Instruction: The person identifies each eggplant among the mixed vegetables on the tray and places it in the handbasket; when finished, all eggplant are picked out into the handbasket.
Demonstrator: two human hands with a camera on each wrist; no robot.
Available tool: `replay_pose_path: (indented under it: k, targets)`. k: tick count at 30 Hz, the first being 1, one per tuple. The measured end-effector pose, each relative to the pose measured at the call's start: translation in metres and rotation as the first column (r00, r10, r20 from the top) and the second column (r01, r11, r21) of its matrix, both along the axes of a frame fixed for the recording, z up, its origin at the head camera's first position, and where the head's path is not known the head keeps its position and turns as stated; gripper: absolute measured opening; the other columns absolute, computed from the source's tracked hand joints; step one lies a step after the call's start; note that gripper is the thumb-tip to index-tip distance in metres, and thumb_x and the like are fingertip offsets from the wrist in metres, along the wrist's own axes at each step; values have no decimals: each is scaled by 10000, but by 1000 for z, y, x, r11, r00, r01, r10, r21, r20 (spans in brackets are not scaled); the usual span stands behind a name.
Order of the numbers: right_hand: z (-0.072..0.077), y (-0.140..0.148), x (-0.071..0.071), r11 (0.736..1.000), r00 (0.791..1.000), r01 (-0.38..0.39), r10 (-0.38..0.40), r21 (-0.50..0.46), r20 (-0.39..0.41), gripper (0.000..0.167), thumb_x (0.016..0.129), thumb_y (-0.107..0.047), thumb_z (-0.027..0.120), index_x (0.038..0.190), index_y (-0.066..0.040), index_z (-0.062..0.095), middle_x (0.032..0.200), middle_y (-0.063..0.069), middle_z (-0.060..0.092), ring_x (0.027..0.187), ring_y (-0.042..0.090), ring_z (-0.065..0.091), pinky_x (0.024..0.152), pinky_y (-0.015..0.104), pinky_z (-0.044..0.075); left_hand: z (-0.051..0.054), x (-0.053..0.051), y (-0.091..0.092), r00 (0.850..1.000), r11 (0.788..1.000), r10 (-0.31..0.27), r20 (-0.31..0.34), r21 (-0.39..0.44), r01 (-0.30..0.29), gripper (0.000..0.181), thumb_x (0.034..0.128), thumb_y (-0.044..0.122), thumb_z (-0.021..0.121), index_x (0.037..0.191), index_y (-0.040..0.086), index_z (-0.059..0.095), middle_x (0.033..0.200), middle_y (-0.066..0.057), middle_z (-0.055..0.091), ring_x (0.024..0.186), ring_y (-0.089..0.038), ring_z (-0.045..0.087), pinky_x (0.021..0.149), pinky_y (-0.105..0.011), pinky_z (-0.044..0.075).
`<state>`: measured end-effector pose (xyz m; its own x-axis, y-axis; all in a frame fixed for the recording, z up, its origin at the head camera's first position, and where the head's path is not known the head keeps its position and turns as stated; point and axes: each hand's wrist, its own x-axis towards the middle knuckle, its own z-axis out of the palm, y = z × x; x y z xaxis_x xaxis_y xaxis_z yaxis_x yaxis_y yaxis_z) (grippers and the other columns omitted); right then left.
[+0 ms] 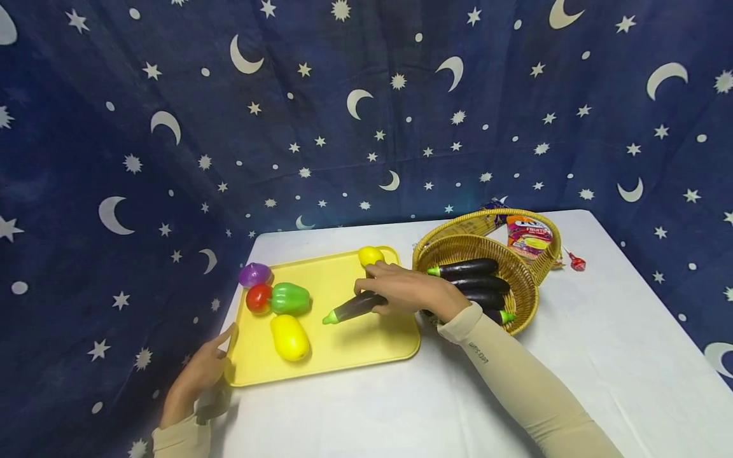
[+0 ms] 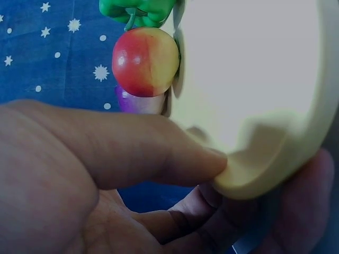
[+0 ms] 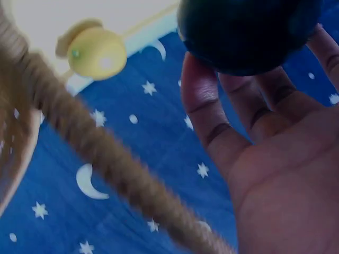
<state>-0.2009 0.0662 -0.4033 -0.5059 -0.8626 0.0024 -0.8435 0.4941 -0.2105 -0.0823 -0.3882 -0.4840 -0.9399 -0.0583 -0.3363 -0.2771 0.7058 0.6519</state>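
Note:
My right hand grips a dark eggplant above the yellow tray, its green stem end pointing left. In the right wrist view, the fingers curl against the eggplant's dark rounded end. My left hand holds the tray's near left corner; the left wrist view shows the thumb over the rim and fingers beneath. On the tray's left side lie a green bell pepper, a yellow mango-like fruit, a red round fruit and a purple onion-like vegetable.
A lemon lies at the tray's far right corner. To the right stands a wicker basket with a tall handle, holding several eggplants. Behind it are a snack packet and a red wrapped lollipop. A starry dark-blue cloth borders the white table.

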Motion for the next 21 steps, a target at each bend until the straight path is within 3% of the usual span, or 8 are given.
replay_pose_path:
  k: [4, 14, 17, 21]
  targets:
    - [10, 21, 9, 998, 999, -4, 2, -55, -38, 395, 939, -288, 798, 1297, -233, 641, 1103, 5, 569, 966, 178, 507, 879, 329, 454, -2, -1, -2, 1000, 1000, -10, -5, -5, 10, 866, 849, -102, 485, 1674, 4, 241, 966, -188, 627, 686, -195, 492, 565, -286, 423]
    - [39, 74, 47, 991, 993, 25, -40, -131, -113, 377, 880, -271, 842, 1216, -307, 674, 1088, -52, 555, 974, 138, 499, 899, 333, 462, 0, -4, -1, 1000, 1000, -16, 0, -23, 16, 894, 842, -95, 532, 1677, 19, 231, 1083, -274, 637, 760, -241, 560, 592, -311, 461]
    - [43, 91, 53, 989, 988, 62, -80, -133, -134, 386, 863, -260, 846, 1208, -326, 684, 1071, -82, 544, 968, 114, 492, 887, 324, 461, -1, -6, -2, 1000, 999, -20, -4, -42, 19, 902, 833, -88, 550, 1673, 15, 236, 1093, -278, 647, 802, -244, 579, 606, -314, 457]
    - [44, 116, 58, 985, 979, 114, -135, -133, -156, 412, 842, -249, 866, 1205, -341, 696, 1034, -105, 534, 957, 106, 485, 872, 330, 454, -6, -6, -4, 1000, 999, -22, 4, -33, 22, 896, 846, -93, 536, 1678, 27, 229, 1012, -221, 652, 730, -227, 553, 584, -310, 450]
